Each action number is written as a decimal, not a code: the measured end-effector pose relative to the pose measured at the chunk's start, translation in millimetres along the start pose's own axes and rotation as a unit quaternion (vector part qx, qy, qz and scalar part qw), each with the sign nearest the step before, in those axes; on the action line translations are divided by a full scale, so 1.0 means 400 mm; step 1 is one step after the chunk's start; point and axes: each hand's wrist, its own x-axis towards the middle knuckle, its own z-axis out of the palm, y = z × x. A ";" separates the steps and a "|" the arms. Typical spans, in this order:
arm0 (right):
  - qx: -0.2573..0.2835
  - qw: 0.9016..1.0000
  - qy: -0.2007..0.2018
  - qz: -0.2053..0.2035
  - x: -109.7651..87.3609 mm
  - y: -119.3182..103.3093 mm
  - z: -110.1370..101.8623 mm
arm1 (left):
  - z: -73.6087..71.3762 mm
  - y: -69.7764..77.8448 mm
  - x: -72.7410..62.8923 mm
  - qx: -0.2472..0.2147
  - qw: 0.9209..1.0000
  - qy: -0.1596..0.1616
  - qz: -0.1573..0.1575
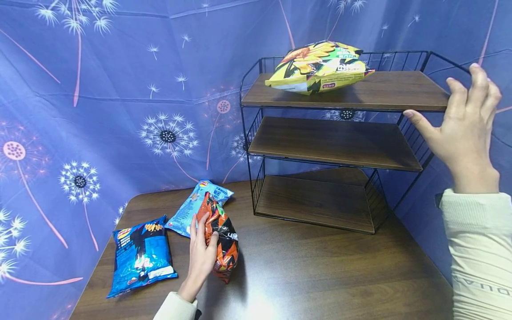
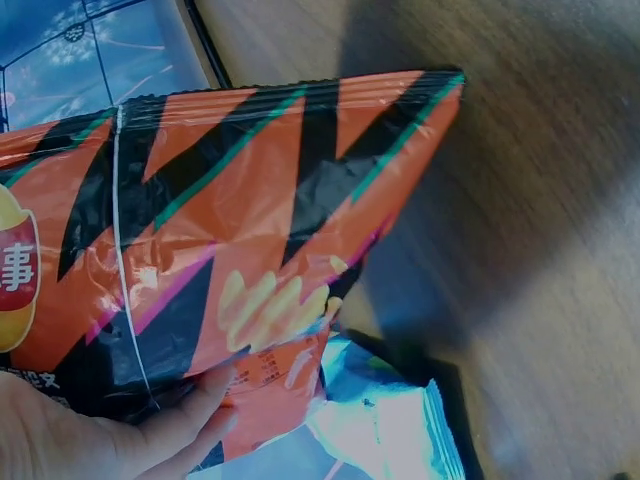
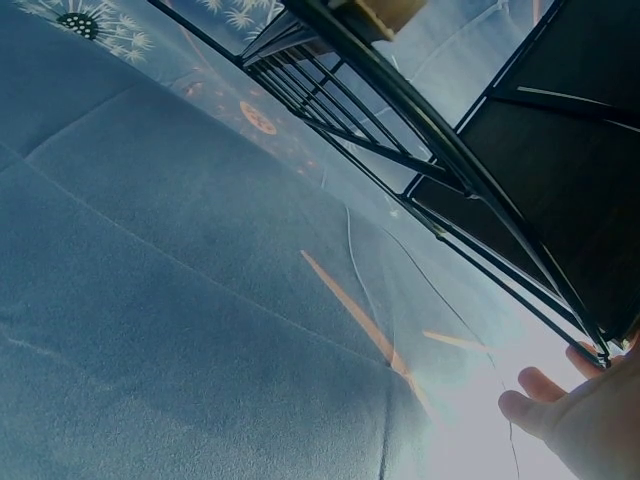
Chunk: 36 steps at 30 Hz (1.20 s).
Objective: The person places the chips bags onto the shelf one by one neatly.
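An orange and black chip bag, tilted up on its edge, is in my left hand, which grips its side between thumb and fingers. In the left wrist view the thumb and fingers lie along the lower part of the same chip bag. Under and behind it lies a light blue chip bag. My right hand is up at the right end of the rack's top shelf, fingers spread and bent. In the right wrist view its fingertips are by the black rail; whether they touch it I cannot tell.
A yellow snack bag lies on the top shelf of the three-tier rack. Below are the middle shelf and bottom shelf. A dark blue chip bag lies at the left of the wooden table. A dandelion-print cloth hangs behind.
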 end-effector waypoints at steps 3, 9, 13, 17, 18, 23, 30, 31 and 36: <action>-0.001 1.000 0.001 -0.001 0.000 0.000 0.000 | 0.002 -0.002 0.000 -0.006 1.000 0.001 0.002; -0.006 1.000 -0.005 -0.001 0.000 -0.001 -0.002 | -0.001 -0.008 0.002 -0.007 1.000 -0.010 0.004; -0.004 1.000 0.000 -0.004 0.000 -0.002 -0.001 | -0.005 -0.010 0.000 -0.008 1.000 -0.015 0.001; -0.007 1.000 0.000 -0.003 0.001 -0.002 -0.001 | -0.007 -0.016 -0.003 -0.014 1.000 -0.013 -0.006; -0.007 1.000 0.000 -0.003 0.001 -0.001 -0.001 | -0.008 -0.018 -0.003 -0.018 1.000 -0.012 -0.010; -0.006 1.000 0.005 -0.005 0.001 0.001 -0.001 | -0.015 -0.031 -0.004 -0.035 0.999 -0.007 -0.024; -0.009 1.000 0.000 -0.006 0.000 0.003 -0.003 | -0.023 -0.055 -0.002 -0.062 0.998 -0.004 -0.015; -0.010 1.000 0.000 -0.006 0.000 0.003 -0.003 | -0.023 -0.058 -0.001 -0.064 0.998 -0.006 -0.012; -0.009 1.000 -0.001 -0.004 0.000 0.002 -0.002 | -0.027 -0.062 0.000 -0.035 0.999 -0.023 -0.014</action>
